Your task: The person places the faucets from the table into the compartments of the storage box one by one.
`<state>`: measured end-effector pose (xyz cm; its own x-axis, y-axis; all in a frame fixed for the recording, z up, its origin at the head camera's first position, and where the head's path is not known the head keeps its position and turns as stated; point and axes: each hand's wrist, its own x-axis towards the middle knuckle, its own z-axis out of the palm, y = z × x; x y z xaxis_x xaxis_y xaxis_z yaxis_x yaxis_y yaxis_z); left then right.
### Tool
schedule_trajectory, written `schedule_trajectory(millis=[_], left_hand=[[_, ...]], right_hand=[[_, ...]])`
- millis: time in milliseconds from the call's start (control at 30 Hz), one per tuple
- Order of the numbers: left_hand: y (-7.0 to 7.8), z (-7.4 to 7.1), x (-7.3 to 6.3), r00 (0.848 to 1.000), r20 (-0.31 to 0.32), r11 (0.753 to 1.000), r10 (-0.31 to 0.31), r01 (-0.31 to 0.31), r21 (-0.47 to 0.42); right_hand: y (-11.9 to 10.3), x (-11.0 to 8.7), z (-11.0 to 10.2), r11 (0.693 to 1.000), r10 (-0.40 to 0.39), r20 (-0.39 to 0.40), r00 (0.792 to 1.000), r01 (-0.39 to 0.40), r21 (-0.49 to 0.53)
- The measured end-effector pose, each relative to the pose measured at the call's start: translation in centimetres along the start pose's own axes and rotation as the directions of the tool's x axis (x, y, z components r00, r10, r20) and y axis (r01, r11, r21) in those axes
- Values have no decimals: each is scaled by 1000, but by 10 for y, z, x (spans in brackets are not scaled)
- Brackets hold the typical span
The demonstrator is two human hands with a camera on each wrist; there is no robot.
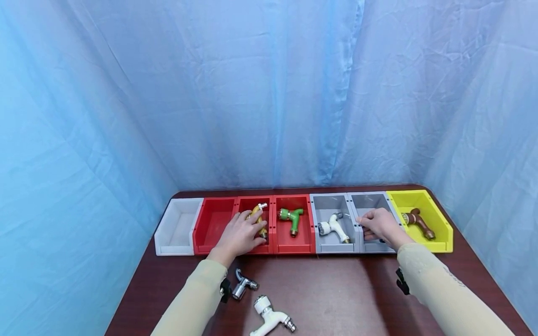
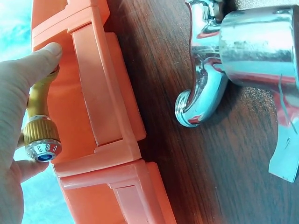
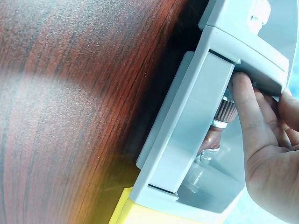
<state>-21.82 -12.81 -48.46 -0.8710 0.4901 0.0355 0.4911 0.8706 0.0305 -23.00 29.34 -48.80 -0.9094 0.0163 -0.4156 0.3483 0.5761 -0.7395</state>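
Note:
My left hand [image 1: 244, 232] reaches into a red bin and grips a yellow faucet [image 2: 39, 100], thumb at one end and fingers by its ribbed brass collar. In the head view the hand covers part of this faucet. My right hand [image 1: 381, 225] is at the right-hand grey bin [image 3: 187, 126]. Its thumb and fingers pinch that bin's side wall, beside the neighbouring grey bin. Below the fingers, inside the bin, lies a brownish faucet [image 3: 212, 137] with a ribbed knob, mostly hidden in the head view.
A green faucet [image 1: 294, 221], a white faucet [image 1: 335, 228] and a brown faucet [image 1: 418, 224] lie in other bins. A chrome faucet [image 1: 244, 284] and another white faucet [image 1: 271, 317] lie on the table [image 1: 332, 294]. A white bin [image 1: 176, 249] ends the row.

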Motion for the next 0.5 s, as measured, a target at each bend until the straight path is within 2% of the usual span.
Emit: schedule_trajectory(millis=[267,500], left_hand=[[-2,1,2,1000,9,1000,1,-2,31],[-3,4,3,1000,18,1000,-1,1,19]], right_hand=[[0,0,0,1000,-6,5,1000,6,4],[0,-1,0,1000,-17,-2,1000,17,-1]])
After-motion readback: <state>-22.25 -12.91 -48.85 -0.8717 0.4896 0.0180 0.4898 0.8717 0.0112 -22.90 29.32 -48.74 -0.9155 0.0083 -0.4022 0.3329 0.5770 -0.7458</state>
